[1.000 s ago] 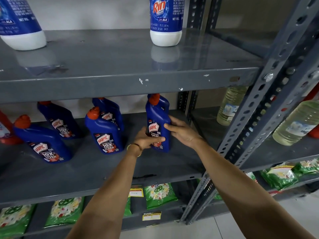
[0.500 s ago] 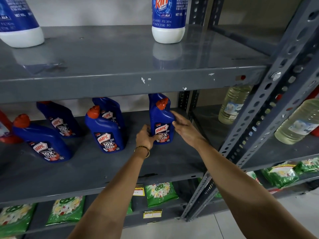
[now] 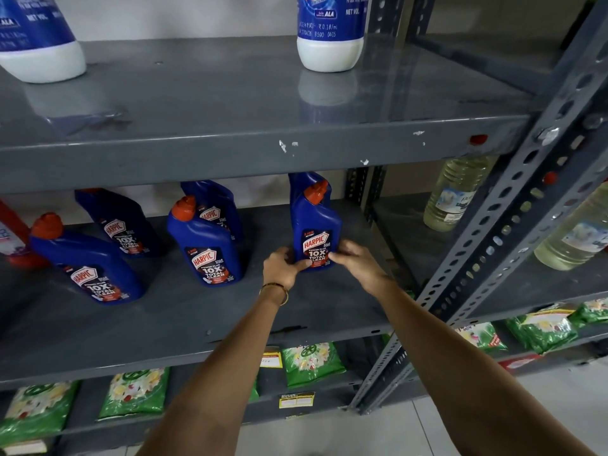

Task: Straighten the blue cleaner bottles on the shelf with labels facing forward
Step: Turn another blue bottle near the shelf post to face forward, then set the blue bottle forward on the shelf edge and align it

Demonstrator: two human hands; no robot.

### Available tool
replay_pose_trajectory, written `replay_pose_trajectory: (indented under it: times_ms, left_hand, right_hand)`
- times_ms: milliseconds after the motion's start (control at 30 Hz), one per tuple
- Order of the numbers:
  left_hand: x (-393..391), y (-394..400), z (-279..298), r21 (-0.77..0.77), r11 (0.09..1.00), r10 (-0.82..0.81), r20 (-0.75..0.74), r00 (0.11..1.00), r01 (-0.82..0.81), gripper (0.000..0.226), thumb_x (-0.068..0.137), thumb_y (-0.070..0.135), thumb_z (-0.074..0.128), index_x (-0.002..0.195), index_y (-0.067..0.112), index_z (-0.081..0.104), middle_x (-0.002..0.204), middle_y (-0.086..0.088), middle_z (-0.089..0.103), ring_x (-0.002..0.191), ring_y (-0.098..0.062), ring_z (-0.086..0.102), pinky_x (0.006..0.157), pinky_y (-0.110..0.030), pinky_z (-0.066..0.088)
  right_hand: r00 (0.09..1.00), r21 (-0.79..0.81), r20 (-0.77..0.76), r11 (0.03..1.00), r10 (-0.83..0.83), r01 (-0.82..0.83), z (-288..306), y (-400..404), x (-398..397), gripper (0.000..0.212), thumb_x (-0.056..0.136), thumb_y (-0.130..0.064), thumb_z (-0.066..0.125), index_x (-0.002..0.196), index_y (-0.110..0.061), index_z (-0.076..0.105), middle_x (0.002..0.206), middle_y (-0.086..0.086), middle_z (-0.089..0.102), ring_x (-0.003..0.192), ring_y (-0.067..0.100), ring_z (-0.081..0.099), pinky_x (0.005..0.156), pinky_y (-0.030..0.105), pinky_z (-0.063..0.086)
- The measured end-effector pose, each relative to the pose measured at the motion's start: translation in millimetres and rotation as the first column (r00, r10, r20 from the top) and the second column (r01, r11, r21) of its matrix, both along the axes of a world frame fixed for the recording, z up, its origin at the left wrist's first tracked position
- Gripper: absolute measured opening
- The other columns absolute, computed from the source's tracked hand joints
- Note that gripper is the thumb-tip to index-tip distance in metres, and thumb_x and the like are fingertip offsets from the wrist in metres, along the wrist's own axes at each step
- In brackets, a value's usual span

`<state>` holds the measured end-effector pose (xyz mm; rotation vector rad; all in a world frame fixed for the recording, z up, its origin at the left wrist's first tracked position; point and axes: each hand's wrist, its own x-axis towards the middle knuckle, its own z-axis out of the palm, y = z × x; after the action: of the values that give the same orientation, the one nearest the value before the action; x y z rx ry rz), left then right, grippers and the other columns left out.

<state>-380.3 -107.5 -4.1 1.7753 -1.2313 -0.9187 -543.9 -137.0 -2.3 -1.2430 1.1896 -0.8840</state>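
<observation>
Several blue cleaner bottles with red caps stand on the grey middle shelf (image 3: 184, 311). The rightmost bottle (image 3: 315, 225) stands upright with its label facing me. My left hand (image 3: 283, 265) grips its lower left side and my right hand (image 3: 356, 261) grips its lower right side. Another bottle (image 3: 206, 243) stands at the centre with a further bottle (image 3: 219, 205) behind it. At the left, one bottle (image 3: 87, 261) leans and another (image 3: 120, 220) stands behind it, both with labels turned slightly right.
The upper shelf (image 3: 263, 149) overhangs close above the bottles and carries two white-based bottles (image 3: 329, 34). A perforated grey upright (image 3: 487, 245) stands to the right, with pale yellow bottles (image 3: 457, 195) beyond. Green packets (image 3: 311, 363) lie on the lower shelf. A red bottle (image 3: 13, 232) stands at the far left.
Both hands pushed the rightmost bottle back on the shelf and turned it, so its label now faces forward. My hands slid down to its base.
</observation>
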Motion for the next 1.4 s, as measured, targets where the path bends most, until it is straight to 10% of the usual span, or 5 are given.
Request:
replay_pose_trajectory:
  times_ms: [467, 1400]
  left_hand:
    - [-9, 3, -10, 0.049, 0.994, 0.101, -0.122, 0.987, -0.096, 0.049, 0.072, 0.009, 0.075, 0.116, -0.001, 0.057, 0.116, -0.021, 0.065, 0.108, -0.030, 0.061, 0.099, -0.040, 0.047]
    - [-18, 67, -13, 0.060, 0.998, 0.006, -0.021, 1.000, -0.005, 0.043, 0.070, 0.018, 0.078, 0.107, 0.002, 0.064, 0.109, -0.016, 0.070, 0.100, -0.026, 0.065, 0.094, -0.041, 0.051]
  right_hand:
    - [0.961, -0.041, -0.278, 0.999, 0.007, -0.019, -22, -13, 4, 0.041, 0.078, -0.004, 0.068, 0.118, -0.005, 0.058, 0.118, 0.013, 0.067, 0.109, 0.024, 0.062, 0.095, 0.033, 0.047]
    - [0.947, -0.056, -0.319, 0.998, -0.048, 0.032, -25, 63, -16, 0.039, 0.079, 0.003, 0.065, 0.117, 0.001, 0.057, 0.119, 0.020, 0.065, 0.110, 0.027, 0.061, 0.097, 0.039, 0.048]
